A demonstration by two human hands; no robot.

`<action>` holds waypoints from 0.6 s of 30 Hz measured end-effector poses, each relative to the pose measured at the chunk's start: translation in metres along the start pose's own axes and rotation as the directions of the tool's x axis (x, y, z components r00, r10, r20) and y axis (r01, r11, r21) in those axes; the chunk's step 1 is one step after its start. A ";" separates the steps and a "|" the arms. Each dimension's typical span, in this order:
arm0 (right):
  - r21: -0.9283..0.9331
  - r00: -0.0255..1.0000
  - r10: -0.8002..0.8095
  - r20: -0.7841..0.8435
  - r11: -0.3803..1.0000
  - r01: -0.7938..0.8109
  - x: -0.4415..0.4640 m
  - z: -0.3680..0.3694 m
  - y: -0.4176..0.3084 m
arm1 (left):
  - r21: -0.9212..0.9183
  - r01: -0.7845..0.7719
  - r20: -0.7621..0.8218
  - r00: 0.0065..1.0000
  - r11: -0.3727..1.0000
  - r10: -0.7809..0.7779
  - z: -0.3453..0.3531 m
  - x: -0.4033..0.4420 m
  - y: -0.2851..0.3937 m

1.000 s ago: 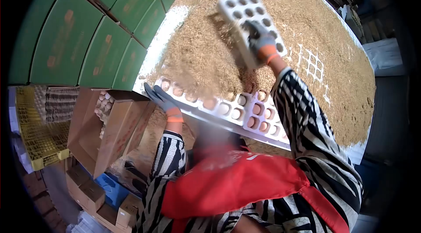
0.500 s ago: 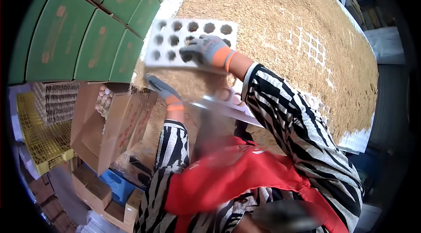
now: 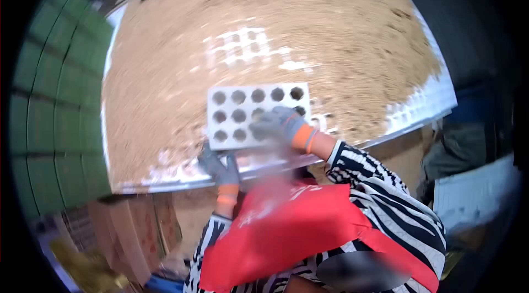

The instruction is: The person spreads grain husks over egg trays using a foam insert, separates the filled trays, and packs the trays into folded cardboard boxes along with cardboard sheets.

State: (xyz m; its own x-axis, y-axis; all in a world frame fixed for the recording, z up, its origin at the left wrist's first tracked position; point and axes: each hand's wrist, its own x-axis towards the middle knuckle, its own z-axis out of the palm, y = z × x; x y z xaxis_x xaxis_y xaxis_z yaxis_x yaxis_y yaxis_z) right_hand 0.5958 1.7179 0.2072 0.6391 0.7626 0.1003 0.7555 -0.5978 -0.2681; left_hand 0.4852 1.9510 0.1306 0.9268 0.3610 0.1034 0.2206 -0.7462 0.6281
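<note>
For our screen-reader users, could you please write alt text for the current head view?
Gloved right hand on a white tray with round holes, gloved left hand by its near edge, over loose tan material; green boxes at image left.

we see one left hand [image 3: 220, 170], one right hand [image 3: 281, 122], one holed tray [image 3: 248, 106] with five holes [image 3: 258, 95] in its far row, one red apron [image 3: 284, 221], one table [image 3: 421, 103].

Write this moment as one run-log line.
right hand: on white holed tray | left hand: at its near-left edge | beyond tray: loose brown material | far left: green boxes
</note>
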 end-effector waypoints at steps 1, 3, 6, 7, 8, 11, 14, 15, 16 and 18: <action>0.016 0.991 0.096 0.094 0.995 -0.097 -0.028 -0.023 0.014 | 0.188 -0.135 -0.035 0.989 0.973 0.144 0.018 -0.010 0.023; 0.028 0.986 0.156 -0.065 0.988 -0.155 -0.084 -0.044 0.049 | 0.018 -0.147 0.062 0.987 0.989 0.145 0.035 -0.016 0.068; 0.037 0.929 0.340 -0.143 0.940 -0.338 -0.160 -0.114 0.106 | 0.088 -0.194 0.043 0.981 0.977 0.191 0.053 -0.015 0.114; 0.065 0.871 0.438 -0.223 0.898 -0.435 -0.188 -0.121 0.137 | 0.092 -0.197 0.020 0.980 0.976 0.196 0.053 -0.014 0.127; 0.043 0.822 0.445 -0.355 0.886 -0.461 -0.217 -0.133 0.169 | 0.123 -0.156 0.006 0.988 0.980 0.156 0.052 -0.013 0.132; 0.131 0.568 0.625 -0.535 0.726 -0.675 -0.294 -0.175 0.265 | 0.282 -0.059 -0.102 0.991 0.958 0.091 0.049 -0.018 0.107; -0.042 0.237 0.650 -0.722 0.301 -0.953 -0.377 -0.166 0.376 | 0.440 0.113 -0.242 0.970 0.891 -0.004 0.042 -0.029 0.066; 0.058 0.166 0.724 -0.670 0.274 -0.960 -0.383 -0.156 0.397 | 0.462 0.161 -0.259 0.965 0.872 -0.040 0.044 -0.030 0.049; 0.150 0.102 0.792 -0.602 0.237 -0.960 -0.383 -0.148 0.412 | 0.484 0.211 -0.275 0.958 0.849 -0.081 0.047 -0.031 0.038; 0.134 0.149 0.801 -0.581 0.274 -0.952 -0.361 -0.127 0.423 | 0.649 0.286 -0.318 0.944 0.705 -0.090 0.069 -0.031 0.022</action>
State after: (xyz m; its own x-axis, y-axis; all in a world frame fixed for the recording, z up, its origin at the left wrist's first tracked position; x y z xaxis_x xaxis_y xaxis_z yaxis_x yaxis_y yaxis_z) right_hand 0.7033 1.1580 0.1793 0.7838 -0.5086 0.3565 -0.4208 -0.8570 -0.2975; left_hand 0.4822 1.8852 0.0880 0.7584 0.5856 0.2863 0.6175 -0.7861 -0.0280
